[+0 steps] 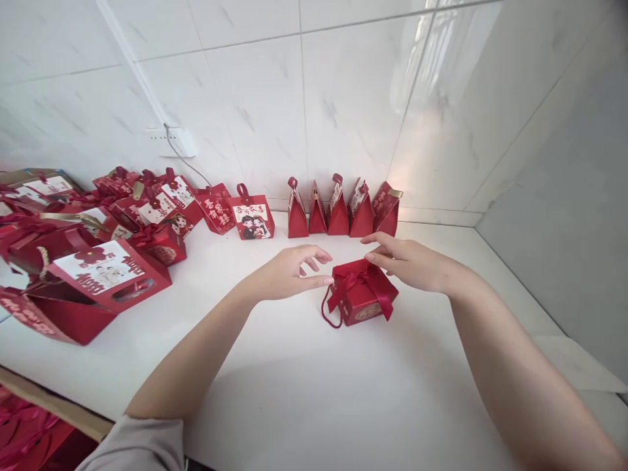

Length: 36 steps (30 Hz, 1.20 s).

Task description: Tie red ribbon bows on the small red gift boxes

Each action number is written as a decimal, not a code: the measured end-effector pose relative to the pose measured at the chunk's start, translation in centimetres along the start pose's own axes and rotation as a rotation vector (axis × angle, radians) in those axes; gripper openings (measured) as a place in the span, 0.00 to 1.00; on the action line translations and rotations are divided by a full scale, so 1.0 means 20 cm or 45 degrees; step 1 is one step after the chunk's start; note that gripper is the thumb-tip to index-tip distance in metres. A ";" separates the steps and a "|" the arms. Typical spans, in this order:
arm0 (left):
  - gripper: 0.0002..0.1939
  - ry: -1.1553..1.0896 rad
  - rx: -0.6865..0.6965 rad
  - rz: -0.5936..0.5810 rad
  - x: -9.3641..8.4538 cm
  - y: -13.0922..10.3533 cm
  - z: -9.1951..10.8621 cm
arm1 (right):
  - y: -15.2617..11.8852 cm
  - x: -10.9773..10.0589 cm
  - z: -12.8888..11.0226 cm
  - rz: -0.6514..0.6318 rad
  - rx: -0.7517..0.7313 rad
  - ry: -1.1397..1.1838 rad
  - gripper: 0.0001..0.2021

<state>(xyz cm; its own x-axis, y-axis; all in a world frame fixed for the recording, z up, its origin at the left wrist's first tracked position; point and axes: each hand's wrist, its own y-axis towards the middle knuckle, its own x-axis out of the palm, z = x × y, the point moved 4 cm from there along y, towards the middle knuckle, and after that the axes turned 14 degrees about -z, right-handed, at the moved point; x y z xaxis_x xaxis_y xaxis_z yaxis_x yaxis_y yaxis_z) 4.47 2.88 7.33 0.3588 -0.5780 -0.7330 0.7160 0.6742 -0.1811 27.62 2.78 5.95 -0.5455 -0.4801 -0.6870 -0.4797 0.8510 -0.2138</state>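
A small red gift box (363, 301) with a dark red ribbon bow on top sits on the white table, and a red cord loop hangs off its left side. My left hand (293, 271) is at the box's left, fingers apart and holding nothing, its thumb tip close to the box's edge. Over the box's upper right corner, my right hand (412, 260) has its fingers spread and nothing in them. Whether its fingertips touch the box or ribbon, I cannot tell.
Several narrow red boxes (337, 218) stand in a row by the tiled wall. A box with a cartoon couple (253, 221) stands left of them. Many red boxes (110, 273) crowd the left side. Below the table's left edge is a carton (59, 404) of red items.
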 end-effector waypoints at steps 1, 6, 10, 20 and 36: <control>0.25 0.011 -0.001 -0.005 0.02 0.01 0.00 | -0.01 0.00 -0.01 -0.043 -0.026 0.008 0.19; 0.24 -0.062 0.007 -0.094 0.07 0.08 -0.05 | 0.00 0.00 -0.02 -0.119 -0.121 -0.006 0.16; 0.19 -0.155 -0.009 -0.093 0.13 0.13 -0.10 | 0.03 -0.02 0.05 0.004 -0.027 -0.126 0.17; 0.10 -0.254 0.074 -0.275 0.14 0.13 -0.09 | 0.04 0.06 0.00 -0.196 -0.212 -0.215 0.13; 0.14 -0.476 0.006 -0.512 0.05 0.10 -0.12 | -0.03 0.09 -0.22 0.147 -0.434 -0.625 0.09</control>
<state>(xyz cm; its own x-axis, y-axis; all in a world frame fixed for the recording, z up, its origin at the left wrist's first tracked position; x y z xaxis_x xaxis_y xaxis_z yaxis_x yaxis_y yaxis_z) 4.73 4.77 4.61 0.2438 -0.9142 -0.3236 0.8431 0.3647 -0.3952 23.87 0.39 7.84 -0.2651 -0.1656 -0.9499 -0.6735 0.7368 0.0595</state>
